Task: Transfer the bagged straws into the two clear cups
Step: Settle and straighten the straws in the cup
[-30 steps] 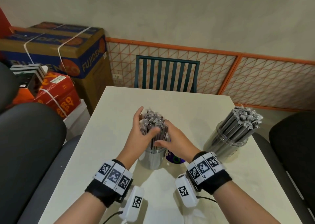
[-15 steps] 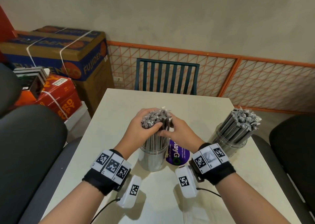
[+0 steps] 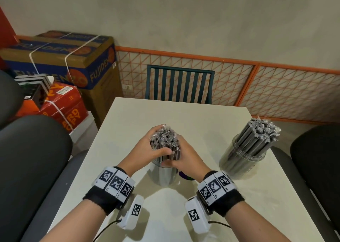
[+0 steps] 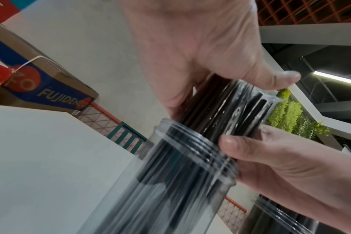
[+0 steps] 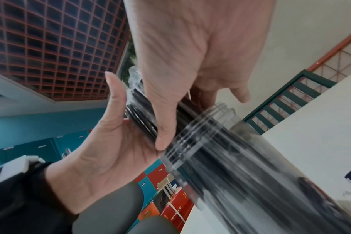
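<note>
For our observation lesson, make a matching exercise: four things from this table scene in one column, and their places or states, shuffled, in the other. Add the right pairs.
Things
1. near cup
2. far cup
3. teal chair
4. Fujidenzo box

Places or states
A. behind the table's far edge
B. on the right of the table, full of straws, untouched
C. off to the left, by the wall
D. under both hands, which grip its straw bundle

Pairs: 1-D, 2-B, 3-A, 4-C
</note>
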Demonstrator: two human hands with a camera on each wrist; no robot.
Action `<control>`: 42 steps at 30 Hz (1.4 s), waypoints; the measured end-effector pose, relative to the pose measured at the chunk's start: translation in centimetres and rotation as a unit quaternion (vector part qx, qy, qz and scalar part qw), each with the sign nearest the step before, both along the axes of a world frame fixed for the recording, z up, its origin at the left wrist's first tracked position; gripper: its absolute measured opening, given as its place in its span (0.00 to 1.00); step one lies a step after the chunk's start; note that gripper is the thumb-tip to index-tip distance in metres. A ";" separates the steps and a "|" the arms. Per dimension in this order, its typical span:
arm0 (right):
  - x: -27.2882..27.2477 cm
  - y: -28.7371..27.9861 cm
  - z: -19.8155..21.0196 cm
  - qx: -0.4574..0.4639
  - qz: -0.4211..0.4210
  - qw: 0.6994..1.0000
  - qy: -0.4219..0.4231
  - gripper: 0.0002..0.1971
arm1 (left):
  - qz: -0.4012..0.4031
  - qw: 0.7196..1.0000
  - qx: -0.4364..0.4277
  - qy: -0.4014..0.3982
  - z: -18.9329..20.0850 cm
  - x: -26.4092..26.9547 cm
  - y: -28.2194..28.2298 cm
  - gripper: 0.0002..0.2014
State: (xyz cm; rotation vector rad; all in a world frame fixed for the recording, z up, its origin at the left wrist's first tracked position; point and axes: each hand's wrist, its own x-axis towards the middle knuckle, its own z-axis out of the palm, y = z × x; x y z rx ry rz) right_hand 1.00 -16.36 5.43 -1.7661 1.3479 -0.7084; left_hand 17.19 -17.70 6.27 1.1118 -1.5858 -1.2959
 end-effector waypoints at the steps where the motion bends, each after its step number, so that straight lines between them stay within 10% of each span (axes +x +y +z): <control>1: 0.0 0.0 -0.1 0.000 -0.009 1.000 -0.004 0.40 | -0.009 1.000 0.004 0.002 -0.3 0.1 0.1 0.44; 7: -0.7 0.2 0.6 -0.022 -0.045 0.999 -0.007 0.21 | 0.016 0.997 -0.022 -0.070 -0.5 -0.5 -0.3 0.32; 14: -0.3 0.1 -0.7 0.048 0.015 0.997 -0.054 0.57 | -0.024 0.998 -0.013 -0.052 -0.4 -1.2 -0.2 0.42; 20: -0.5 0.4 -0.1 0.014 -0.045 0.997 -0.064 0.51 | -0.098 0.959 -0.014 -0.266 -0.7 0.8 -1.1 0.60; 25: 0.2 0.8 -0.4 0.004 -0.070 0.994 -0.089 0.58 | -0.102 0.975 0.041 -0.192 -0.2 0.8 -1.7 0.41; 33: -1.7 -0.4 4.3 -0.018 -0.034 0.999 -0.002 0.21 | -0.073 0.990 -0.006 -0.122 2.0 0.8 -1.8 0.23; 42: -1.5 0.4 2.1 0.015 0.056 0.996 0.064 0.50 | -0.085 0.984 -0.019 -0.154 1.0 0.9 -0.4 0.30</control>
